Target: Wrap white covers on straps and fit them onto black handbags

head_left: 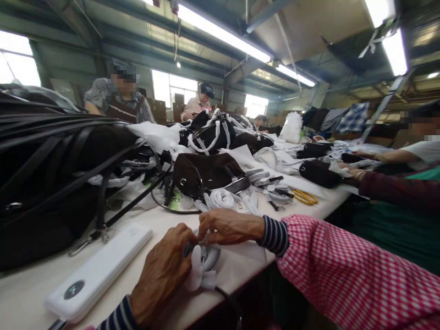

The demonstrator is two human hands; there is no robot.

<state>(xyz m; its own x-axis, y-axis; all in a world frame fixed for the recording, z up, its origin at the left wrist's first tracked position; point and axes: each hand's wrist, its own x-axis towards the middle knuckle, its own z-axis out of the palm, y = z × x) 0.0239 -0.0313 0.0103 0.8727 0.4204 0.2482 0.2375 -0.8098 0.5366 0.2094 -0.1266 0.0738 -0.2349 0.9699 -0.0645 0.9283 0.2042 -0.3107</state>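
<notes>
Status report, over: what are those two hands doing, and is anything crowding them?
Left hand gripping wrapped coil. Right hand at its far edge, fingertip grip unclear. Dark bag beyond, white device leftward. Over.

"How are the two hands?"
"Close together. The left hand (165,263) has its back up and its fingers bent."
"And the right hand (228,228)?"
"Its fingers bend too, tips near the left ones. The right arm (330,261) reaches in from the side."
</notes>
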